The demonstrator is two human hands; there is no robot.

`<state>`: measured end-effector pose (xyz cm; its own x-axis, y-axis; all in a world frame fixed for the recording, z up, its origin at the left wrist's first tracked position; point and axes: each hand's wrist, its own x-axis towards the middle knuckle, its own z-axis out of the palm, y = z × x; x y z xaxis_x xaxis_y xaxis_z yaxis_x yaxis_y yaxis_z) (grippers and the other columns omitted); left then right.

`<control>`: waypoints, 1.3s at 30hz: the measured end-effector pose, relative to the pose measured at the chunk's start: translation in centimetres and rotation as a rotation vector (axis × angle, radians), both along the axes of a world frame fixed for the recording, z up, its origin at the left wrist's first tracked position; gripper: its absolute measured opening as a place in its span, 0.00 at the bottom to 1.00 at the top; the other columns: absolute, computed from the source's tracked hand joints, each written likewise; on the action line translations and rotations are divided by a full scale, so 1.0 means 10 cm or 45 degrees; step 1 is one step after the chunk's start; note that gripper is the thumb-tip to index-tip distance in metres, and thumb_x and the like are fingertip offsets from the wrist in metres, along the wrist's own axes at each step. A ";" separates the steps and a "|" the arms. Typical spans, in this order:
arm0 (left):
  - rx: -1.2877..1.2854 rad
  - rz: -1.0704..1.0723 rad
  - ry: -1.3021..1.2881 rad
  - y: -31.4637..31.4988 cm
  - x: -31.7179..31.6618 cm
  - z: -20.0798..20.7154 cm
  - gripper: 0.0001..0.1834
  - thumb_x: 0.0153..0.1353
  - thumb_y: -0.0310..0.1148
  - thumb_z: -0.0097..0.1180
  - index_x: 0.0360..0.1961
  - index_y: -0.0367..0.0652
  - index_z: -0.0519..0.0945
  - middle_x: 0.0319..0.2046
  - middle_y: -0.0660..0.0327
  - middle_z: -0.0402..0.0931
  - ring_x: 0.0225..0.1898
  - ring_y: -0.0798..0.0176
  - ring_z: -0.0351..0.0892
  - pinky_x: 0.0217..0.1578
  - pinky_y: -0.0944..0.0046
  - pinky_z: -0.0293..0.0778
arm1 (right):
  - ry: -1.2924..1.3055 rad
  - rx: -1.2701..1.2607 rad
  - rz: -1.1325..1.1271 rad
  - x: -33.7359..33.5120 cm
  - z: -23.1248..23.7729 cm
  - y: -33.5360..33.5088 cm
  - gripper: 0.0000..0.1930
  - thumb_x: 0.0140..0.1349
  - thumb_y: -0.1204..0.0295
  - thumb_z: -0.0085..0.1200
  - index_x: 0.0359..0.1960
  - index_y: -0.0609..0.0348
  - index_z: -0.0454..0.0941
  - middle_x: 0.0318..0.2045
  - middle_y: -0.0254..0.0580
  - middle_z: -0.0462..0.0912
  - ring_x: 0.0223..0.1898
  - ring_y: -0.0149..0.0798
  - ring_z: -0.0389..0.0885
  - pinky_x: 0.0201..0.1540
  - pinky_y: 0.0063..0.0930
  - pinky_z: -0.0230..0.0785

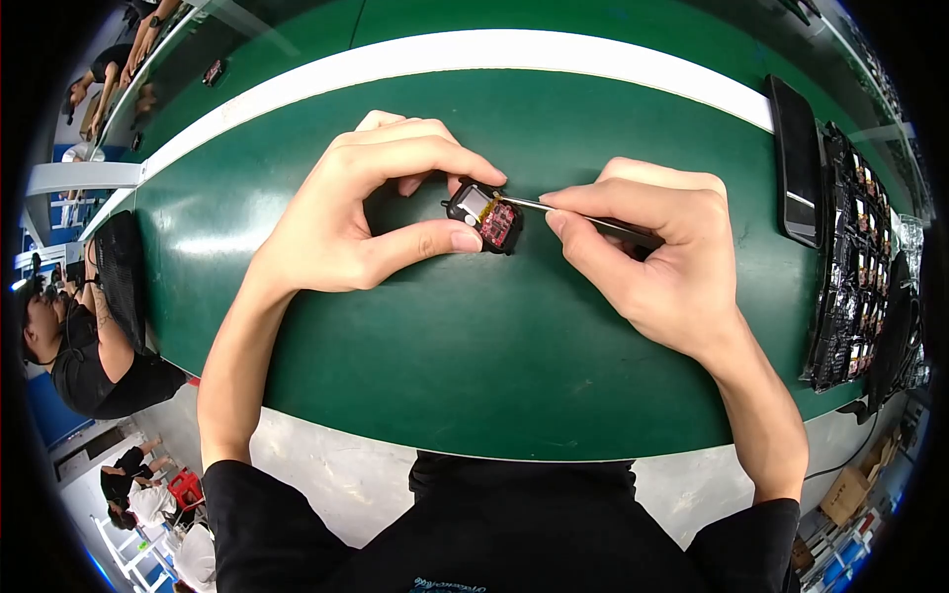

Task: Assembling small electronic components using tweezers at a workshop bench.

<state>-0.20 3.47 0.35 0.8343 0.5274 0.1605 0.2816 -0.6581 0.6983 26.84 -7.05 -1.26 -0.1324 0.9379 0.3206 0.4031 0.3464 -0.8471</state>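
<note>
My left hand [346, 208] grips a small black electronic device [481, 215] between thumb and index finger, just above the green tabletop [474, 366]. Its casing is open, showing a silver rectangular part, a bit of yellow tape and a red circuit board. In my right hand [662, 237] are thin metal tweezers [529, 204], pinched between thumb and fingers. Their tip reaches the device's upper edge near the yellow tape. Whether the tip grasps anything is too small to tell.
A dark phone-like slab [794, 163] lies at the right, beside black trays [850, 267] holding several small electronic units. Across the far side runs a white bar [514, 49]. A black mesh container [119, 272] and a co-worker [99, 346] are at the left edge.
</note>
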 end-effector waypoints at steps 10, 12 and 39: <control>0.149 -0.063 -0.003 -0.01 0.02 -0.01 0.24 0.57 0.42 0.82 0.51 0.41 0.92 0.41 0.61 0.89 0.41 0.60 0.82 0.42 0.62 0.71 | -0.010 0.009 0.008 -0.01 0.02 -0.01 0.07 0.62 0.84 0.71 0.42 0.66 0.95 0.22 0.35 0.82 0.21 0.23 0.73 0.23 0.23 0.58; 0.145 -0.057 -0.010 -0.02 0.02 -0.02 0.24 0.57 0.42 0.82 0.51 0.41 0.92 0.40 0.61 0.89 0.41 0.60 0.82 0.42 0.62 0.71 | -0.013 -0.012 -0.004 -0.01 0.03 -0.01 0.07 0.62 0.84 0.71 0.42 0.66 0.95 0.22 0.35 0.82 0.21 0.23 0.73 0.23 0.23 0.59; 0.082 0.007 -0.030 -0.05 0.03 -0.02 0.27 0.50 0.35 0.83 0.53 0.43 0.91 0.33 0.66 0.80 0.34 0.63 0.70 0.48 0.60 0.67 | -0.075 0.099 -0.049 0.02 0.08 -0.06 0.03 0.63 0.83 0.70 0.37 0.66 0.92 0.22 0.37 0.81 0.19 0.29 0.76 0.21 0.27 0.63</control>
<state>0.13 2.93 0.14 0.8269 0.5201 0.2138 0.2696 -0.7002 0.6611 26.99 -7.66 -0.45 -0.1177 0.9152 0.3854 0.4658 0.3936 -0.7925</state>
